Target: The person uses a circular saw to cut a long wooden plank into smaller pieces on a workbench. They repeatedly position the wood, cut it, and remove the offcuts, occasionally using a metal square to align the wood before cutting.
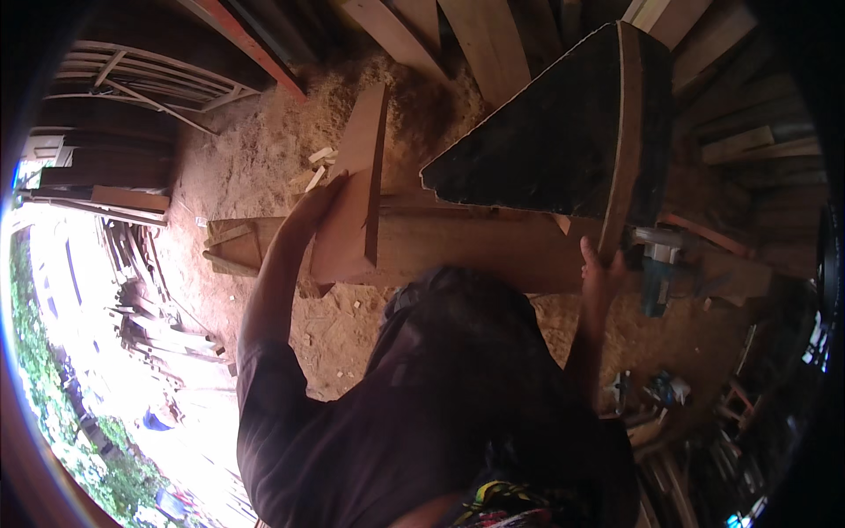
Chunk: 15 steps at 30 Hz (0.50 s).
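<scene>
My left hand (327,195) holds a reddish-brown wooden board (359,207) by its left side. The board stands tilted across a long wooden bench (475,242), its far end rising away from me. On the right, my right hand (602,271) grips the near end of a curved wooden strip (626,132). A black panel with a pointed left corner (546,132) lies against that strip, and I cannot tell whether the two are joined. Part of the right hand's grip is hidden. Just right of it, a teal and grey power tool (655,268) rests on the bench.
Small wood offcuts (319,167) lie on the sawdust-covered floor (238,167) beyond the bench. Long planks (488,53) lean at the far side. A metal frame (158,79) stands at far left. More tools (664,387) lie on the floor at right.
</scene>
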Available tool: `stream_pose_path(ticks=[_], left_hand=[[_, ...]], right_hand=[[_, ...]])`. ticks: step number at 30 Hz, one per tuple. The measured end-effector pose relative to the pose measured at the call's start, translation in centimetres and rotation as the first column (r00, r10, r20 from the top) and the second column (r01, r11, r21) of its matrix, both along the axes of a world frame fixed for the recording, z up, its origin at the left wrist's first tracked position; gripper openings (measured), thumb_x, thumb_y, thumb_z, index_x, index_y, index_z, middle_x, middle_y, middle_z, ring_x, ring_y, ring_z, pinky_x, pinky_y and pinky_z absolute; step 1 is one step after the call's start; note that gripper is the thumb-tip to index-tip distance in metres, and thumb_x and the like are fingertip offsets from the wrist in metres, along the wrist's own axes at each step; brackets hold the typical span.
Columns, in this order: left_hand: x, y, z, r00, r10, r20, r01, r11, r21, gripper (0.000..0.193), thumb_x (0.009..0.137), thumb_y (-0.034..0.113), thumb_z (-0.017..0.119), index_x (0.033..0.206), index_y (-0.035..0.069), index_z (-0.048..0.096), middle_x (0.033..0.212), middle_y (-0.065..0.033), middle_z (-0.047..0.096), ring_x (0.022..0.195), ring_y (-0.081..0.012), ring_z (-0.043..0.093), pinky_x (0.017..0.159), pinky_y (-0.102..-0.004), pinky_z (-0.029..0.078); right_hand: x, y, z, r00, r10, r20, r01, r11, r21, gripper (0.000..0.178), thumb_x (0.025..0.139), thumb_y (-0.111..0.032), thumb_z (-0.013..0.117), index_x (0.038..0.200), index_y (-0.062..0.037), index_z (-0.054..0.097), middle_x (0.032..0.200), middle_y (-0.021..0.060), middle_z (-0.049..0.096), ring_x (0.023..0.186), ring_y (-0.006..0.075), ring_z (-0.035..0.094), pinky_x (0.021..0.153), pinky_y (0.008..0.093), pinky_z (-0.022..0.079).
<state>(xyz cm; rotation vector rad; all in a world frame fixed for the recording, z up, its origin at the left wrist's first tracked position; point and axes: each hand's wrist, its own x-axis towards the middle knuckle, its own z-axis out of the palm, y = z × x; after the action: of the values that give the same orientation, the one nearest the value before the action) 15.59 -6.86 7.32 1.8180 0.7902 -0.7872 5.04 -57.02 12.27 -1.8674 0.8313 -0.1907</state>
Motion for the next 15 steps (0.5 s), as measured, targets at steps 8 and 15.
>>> stream_pose_path(ticks=[8,15], left_hand=[[9.9,1.8,-13.2,0.99,0.124,-0.067,-0.139,0.78,-0.61,0.052,0.107,0.046,0.059,0.134,0.002,0.067,0.117,-0.0098,0.076,0.1,-0.0185,0.074,0.084,-0.0335,0.061],[7.6,-4.4,-12.4,0.956,0.247,-0.161,-0.295,0.8,-0.522,0.045,0.107,0.037,0.062,0.134,0.002,0.066,0.122,-0.0094,0.074,0.102,-0.0202,0.074,0.084,-0.0362,0.063]], right_hand=[[0.6,3.7,-0.5,0.998,-0.03,-0.06,0.036,0.995,0.093,0.034,0.089,-0.022,0.087,0.113,-0.0066,0.07,0.084,-0.0044,0.063,0.065,0.0034,0.051,0.054,0.0227,0.039],[1.2,4.7,-0.4,0.973,-0.137,-0.184,0.16,0.98,0.117,0.029,0.09,-0.019,0.087,0.11,-0.006,0.07,0.085,-0.0031,0.064,0.065,0.0041,0.051,0.055,0.0241,0.039]])
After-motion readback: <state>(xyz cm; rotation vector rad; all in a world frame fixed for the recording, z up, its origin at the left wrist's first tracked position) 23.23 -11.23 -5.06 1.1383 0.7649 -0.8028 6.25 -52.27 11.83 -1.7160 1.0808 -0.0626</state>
